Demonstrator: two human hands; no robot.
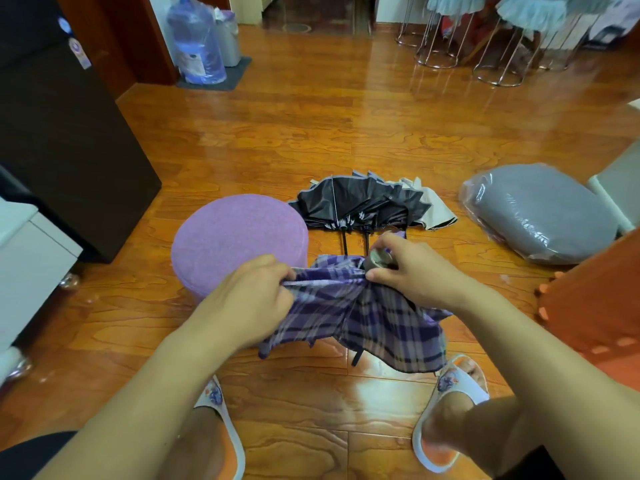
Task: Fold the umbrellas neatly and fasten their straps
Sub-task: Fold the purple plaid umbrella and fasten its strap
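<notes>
Purple plaid umbrella [367,320] held mid-air above the floor, centre frame, canopy loose and hanging. Left hand [252,299] pinches a taut fabric edge; right hand [408,268] grips the bunched cloth by a grey cap end; hands close together, not touching.

Surroundings: at 12 o'clock beyond the hands, black umbrella [360,202] lies collapsed, unstrapped, ribs showing, beige cloth beside it. Round purple stool [239,233], fuzzy top, at 10 o'clock, just beside the plaid fabric. Grey cushion [540,213] in clear plastic wrap at 2 o'clock.

Floor [346,133]: glossy orange-brown wood planks, reflective. Water jug [197,39] far at 11 o'clock.
</notes>
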